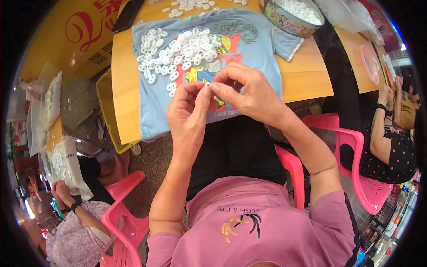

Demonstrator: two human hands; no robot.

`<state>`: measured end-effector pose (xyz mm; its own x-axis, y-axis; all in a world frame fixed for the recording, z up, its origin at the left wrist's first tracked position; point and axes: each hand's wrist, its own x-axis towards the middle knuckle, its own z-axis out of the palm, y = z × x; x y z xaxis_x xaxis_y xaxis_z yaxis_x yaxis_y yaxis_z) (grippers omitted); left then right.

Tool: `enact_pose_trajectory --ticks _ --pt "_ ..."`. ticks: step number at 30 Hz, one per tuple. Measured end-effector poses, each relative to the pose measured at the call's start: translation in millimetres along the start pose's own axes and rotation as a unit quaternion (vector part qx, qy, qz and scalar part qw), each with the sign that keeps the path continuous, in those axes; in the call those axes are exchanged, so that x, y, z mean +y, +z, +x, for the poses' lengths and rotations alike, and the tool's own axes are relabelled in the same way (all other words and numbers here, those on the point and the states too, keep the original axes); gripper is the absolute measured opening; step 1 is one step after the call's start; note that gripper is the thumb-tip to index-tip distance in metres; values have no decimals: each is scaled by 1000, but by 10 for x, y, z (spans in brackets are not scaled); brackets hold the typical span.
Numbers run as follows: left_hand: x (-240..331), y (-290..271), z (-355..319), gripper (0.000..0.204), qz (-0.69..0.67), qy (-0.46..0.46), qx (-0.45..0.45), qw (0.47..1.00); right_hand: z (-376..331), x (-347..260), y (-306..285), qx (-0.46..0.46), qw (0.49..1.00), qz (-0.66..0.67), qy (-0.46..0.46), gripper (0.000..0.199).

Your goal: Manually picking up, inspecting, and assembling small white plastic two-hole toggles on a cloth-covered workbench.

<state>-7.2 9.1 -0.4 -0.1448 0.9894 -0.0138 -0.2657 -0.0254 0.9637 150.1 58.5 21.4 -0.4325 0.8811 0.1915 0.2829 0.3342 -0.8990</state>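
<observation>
My left hand [189, 113] and my right hand [247, 91] meet above the near edge of a light blue printed T-shirt [262, 49] spread on a wooden table [307, 75]. Both pinch one small white plastic piece [207, 84] between thumbs and fingertips. A heap of several white ring-shaped plastic pieces [178, 51] lies on the shirt, just beyond my hands. More white pieces [189, 5] lie at the table's far edge.
A round tin [291, 18] filled with white pieces stands at the far right of the table. A black phone [126, 15] lies far left. Pink plastic chairs [356, 151] stand around. One person sits at right, another at lower left handling white pieces.
</observation>
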Motion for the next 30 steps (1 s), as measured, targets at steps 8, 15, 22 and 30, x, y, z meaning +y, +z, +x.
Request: enact_pose_trajectory --ticks 8,15,22,30 --pt "-61 -2 -41 14 -6 -56 -57 997 -46 124 -241 -35 992 -79 -90 15" --pt "-60 -1 -40 13 8 -64 -57 996 305 547 -779 114 920 -362 -97 11" --pt "-81 1 -51 11 26 -48 -66 996 449 627 -893 77 881 -458 -96 13" --pt "-77 0 -45 11 27 -52 -65 996 569 561 -913 10 901 -430 -63 15"
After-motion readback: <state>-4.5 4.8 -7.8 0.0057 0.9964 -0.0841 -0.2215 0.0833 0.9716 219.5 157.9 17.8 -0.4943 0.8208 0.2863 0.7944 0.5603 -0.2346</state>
